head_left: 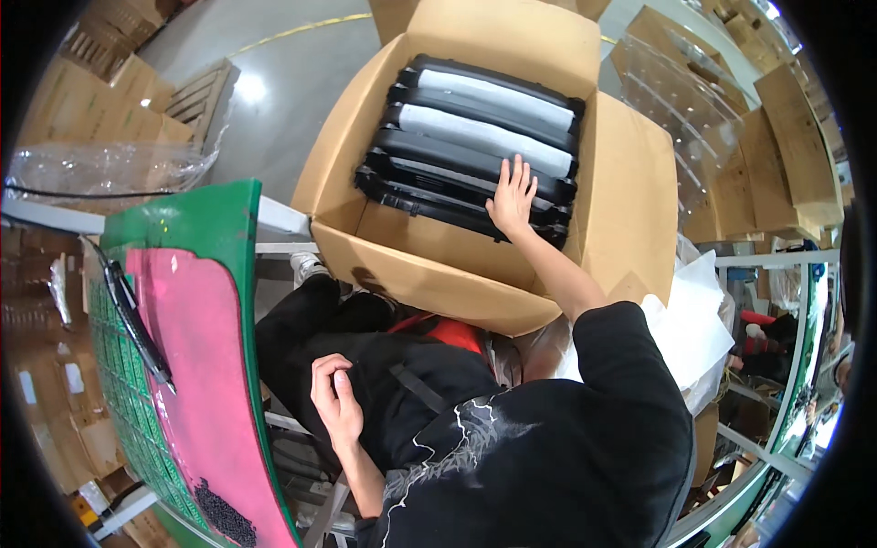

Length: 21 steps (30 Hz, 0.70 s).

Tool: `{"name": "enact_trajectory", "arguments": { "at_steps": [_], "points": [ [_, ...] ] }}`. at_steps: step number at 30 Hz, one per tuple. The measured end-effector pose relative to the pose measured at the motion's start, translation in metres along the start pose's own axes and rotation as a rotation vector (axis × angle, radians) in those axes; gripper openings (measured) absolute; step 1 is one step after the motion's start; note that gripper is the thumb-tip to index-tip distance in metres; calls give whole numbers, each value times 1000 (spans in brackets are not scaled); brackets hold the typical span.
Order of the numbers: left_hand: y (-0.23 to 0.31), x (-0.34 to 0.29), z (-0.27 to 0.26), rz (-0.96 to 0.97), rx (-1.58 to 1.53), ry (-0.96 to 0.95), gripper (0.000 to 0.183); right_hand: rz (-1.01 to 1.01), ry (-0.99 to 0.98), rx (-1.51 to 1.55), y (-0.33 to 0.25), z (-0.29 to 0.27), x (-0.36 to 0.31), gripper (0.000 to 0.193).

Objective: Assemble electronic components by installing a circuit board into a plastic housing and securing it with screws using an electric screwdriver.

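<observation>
An open cardboard box (402,260) stands in front of me. Inside it several long black plastic parts (438,148) lie in a row, with pale grey-white sheets (484,137) between them. My right hand (513,196) reaches into the box, fingers stretched out, resting on the right part of the nearer black pieces. Nothing is gripped in it. My left hand (336,402) hangs over my lap beside the green work surface, its fingers loosely curled and nothing visible in them.
To my left is a green table (239,215) with a pink mat (196,301), a black electric screwdriver (137,324) on a cable and a pile of small black pieces (224,513). White sheets (690,329) lie right of the box. More cartons (786,155) stand around.
</observation>
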State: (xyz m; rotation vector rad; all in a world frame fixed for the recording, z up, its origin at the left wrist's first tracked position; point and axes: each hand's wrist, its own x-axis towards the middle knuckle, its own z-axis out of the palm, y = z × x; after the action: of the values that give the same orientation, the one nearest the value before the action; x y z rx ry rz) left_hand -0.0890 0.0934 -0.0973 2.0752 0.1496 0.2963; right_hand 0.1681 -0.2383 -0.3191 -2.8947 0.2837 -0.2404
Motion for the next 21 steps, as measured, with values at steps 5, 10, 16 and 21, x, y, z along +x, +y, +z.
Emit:
{"name": "enact_trajectory", "arguments": {
  "at_steps": [5,10,16,21],
  "points": [
    [-13,-23,-7,-71,-28,54,11,-457,116,123,-18,19,-36,71],
    [-13,-31,-3,-48,-81,25,11,-174,-230,-103,-22,36,-40,58],
    [-26,-37,-8,-24,-112,71,10,-269,-163,143,-17,-34,-23,14],
    [-29,-35,-9,-84,-231,47,7,-329,166,539,-24,-184,30,13]
  ]
}}
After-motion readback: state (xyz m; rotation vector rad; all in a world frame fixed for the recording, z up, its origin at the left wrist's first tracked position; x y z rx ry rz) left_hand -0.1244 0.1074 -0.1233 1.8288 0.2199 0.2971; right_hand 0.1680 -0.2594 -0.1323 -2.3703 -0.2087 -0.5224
